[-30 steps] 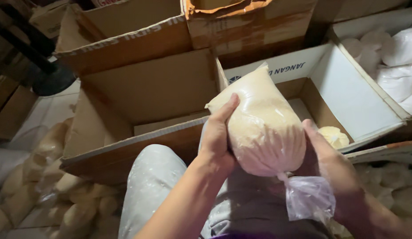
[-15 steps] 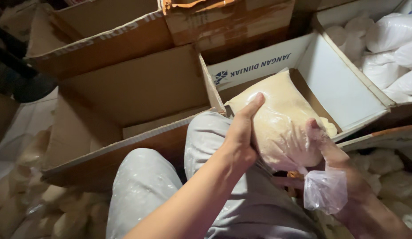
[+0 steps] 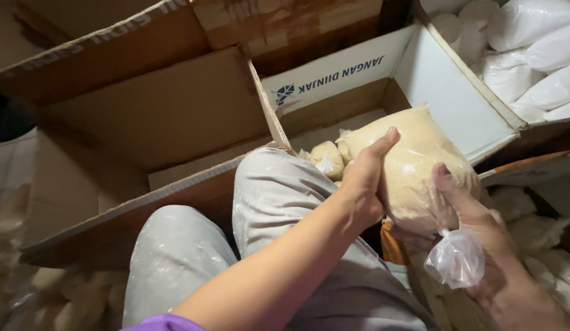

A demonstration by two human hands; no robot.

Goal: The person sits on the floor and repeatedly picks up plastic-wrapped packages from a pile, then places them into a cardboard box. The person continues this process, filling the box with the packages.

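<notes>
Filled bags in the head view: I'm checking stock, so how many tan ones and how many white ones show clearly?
Tan bags: 2, one held by left hand and right hand, at, one in the box
White bags: 4 clearly seen
Total: 6

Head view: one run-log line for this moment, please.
left hand: grips tan bag | right hand: supports it | over open box

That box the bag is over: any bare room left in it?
Yes: bare floor in the box beyond the small bag, up to its back wall. The left box looks empty. Crowded: white sacks top right, and where both hands grip the bag.
</notes>
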